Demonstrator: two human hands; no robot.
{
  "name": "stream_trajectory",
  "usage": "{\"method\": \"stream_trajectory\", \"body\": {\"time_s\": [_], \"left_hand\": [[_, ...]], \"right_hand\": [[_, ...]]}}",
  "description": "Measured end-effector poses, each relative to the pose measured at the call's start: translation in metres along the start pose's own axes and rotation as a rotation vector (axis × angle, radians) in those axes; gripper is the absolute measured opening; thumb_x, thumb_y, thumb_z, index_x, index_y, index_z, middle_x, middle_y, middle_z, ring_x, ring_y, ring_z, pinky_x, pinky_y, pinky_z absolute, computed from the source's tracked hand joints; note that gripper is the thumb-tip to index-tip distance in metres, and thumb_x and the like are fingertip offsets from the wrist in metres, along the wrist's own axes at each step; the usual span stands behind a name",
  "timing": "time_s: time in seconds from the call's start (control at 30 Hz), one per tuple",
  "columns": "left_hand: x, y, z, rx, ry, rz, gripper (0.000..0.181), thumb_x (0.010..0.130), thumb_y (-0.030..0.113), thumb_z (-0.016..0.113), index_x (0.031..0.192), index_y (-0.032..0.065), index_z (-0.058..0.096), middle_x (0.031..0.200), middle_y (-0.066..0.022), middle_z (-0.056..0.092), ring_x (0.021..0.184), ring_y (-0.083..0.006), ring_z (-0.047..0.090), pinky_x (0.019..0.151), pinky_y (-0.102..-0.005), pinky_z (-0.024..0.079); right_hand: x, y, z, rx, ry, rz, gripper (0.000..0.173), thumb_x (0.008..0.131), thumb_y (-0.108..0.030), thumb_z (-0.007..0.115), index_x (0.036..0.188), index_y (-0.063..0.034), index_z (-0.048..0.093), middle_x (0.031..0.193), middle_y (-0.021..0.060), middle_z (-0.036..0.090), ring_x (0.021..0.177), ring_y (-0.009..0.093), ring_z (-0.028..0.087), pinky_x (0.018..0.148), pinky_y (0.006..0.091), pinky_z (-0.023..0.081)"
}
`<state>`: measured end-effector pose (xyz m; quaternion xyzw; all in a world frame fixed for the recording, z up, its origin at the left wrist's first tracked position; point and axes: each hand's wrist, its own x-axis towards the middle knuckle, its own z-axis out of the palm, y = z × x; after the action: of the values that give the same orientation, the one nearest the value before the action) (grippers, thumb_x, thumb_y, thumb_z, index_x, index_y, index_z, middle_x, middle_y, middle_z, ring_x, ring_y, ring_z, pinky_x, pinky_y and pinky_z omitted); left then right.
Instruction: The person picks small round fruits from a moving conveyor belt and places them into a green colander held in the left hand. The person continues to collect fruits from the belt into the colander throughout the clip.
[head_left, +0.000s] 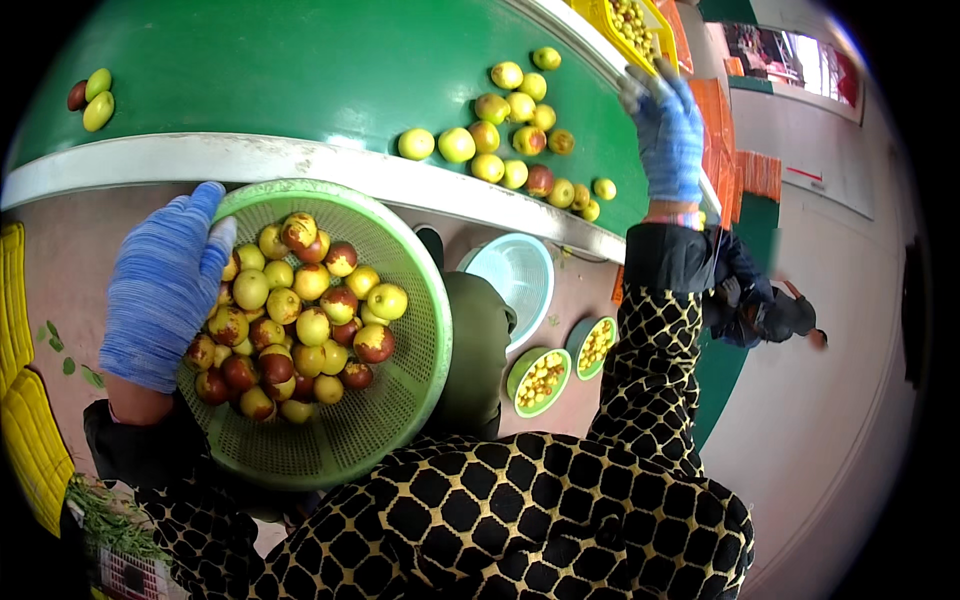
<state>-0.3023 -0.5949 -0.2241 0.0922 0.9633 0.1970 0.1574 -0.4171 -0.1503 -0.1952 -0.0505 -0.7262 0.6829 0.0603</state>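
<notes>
My left hand (161, 289), in a blue knit glove, holds the left rim of a round green plastic basket (409, 330). The basket leans against the front of the green conveyor belt (300, 71). Inside it lie several yellow-green and red-brown jujubes (300, 330). Across the belt, my right hand (667, 131), also gloved, is stretched towards a yellow plastic crate (670, 45) of small fruit. Its fingers look extended and apart, with blurred tips; no fruit shows in them, though the palm side is hidden. Loose jujubes (521, 109) sit on the belt to its left.
A white rail (300, 156) edges the belt. Below it stand a pale blue basket (525, 277) and two small green-rimmed baskets of fruit (520, 390) (579, 337). Yellow crates (37, 442) line the left side. Two people (735, 300) (795, 315) are at right.
</notes>
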Motion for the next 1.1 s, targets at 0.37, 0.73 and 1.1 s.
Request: {"method": "stream_trajectory", "body": {"time_s": [0.37, 0.73, 1.1], "left_hand": [[0.011, -0.014, 0.009, -0.081, 0.05, 0.047, 0.032, 0.089, 0.02, 0.059, 0.114, -0.0007, 0.059, 0.102, -0.0197, 0.064, 0.092, -0.0342, 0.062, 0.082, -0.0396, 0.049], [0.007, -0.005, 0.001, -0.059, 0.004, 0.021, 0.035, 0.09, 0.017, 0.059, 0.12, -0.0013, 0.056, 0.108, -0.0187, 0.063, 0.099, -0.0308, 0.061, 0.086, -0.0355, 0.048], [0.006, -0.004, -0.002, -0.026, 0.012, 0.015, 0.034, 0.09, 0.017, 0.058, 0.119, -0.0016, 0.057, 0.109, -0.0196, 0.063, 0.101, -0.0317, 0.061, 0.088, -0.0368, 0.048]], "right_hand": [[-0.101, 0.032, -0.071, -0.571, 0.101, 0.239, 0.033, 0.086, -0.009, 0.062, 0.117, 0.0016, 0.058, 0.103, 0.0098, 0.064, 0.09, 0.014, 0.061, 0.076, 0.0258, 0.05], [-0.085, 0.044, -0.051, -1.201, -0.294, 0.2, 0.038, 0.074, -0.018, 0.075, 0.109, -0.0085, 0.064, 0.074, 0.0042, 0.063, 0.063, 0.014, 0.057, 0.064, 0.0286, 0.049], [-0.056, 0.055, -0.057, -1.092, -0.063, 0.176, 0.043, 0.078, -0.025, 0.072, 0.115, -0.0064, 0.06, 0.088, 0.012, 0.067, 0.079, 0.021, 0.065, 0.075, 0.0317, 0.051]]}}
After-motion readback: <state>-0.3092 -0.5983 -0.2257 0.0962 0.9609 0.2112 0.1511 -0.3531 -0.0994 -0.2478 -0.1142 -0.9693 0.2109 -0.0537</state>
